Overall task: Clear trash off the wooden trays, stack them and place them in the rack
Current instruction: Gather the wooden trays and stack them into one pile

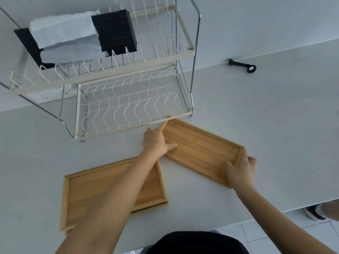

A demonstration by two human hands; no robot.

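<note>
A rectangular wooden tray lies on the pale grey countertop with its long axis running diagonally, from the far-left corner just beside the rack's lower front edge down to the near-right corner. It is made of light bamboo-like strips with a low raised rim and a smooth, bare floor. The left hand clasps the tray's far-left short end, thumb lying flat on the inner floor and fingers curled over the rim. The right hand grips the opposite short end, thumb inside on the floor and fingers wrapped round the outer rim. A second, larger tray stack sits nearer the person to the left, its long axis roughly parallel to the counter's front edge; a lower tray's edge shows beneath the top one, and the left forearm crosses above it. The two-tier wire rack stands behind, with white coated wires, cream frame bars and chrome legs; its lower shelf is bare wavy wire. On the upper tier rest black blocks and crumpled white paper. A small black wheeled handle-like object lies well apart to the right, by the wall.
</note>
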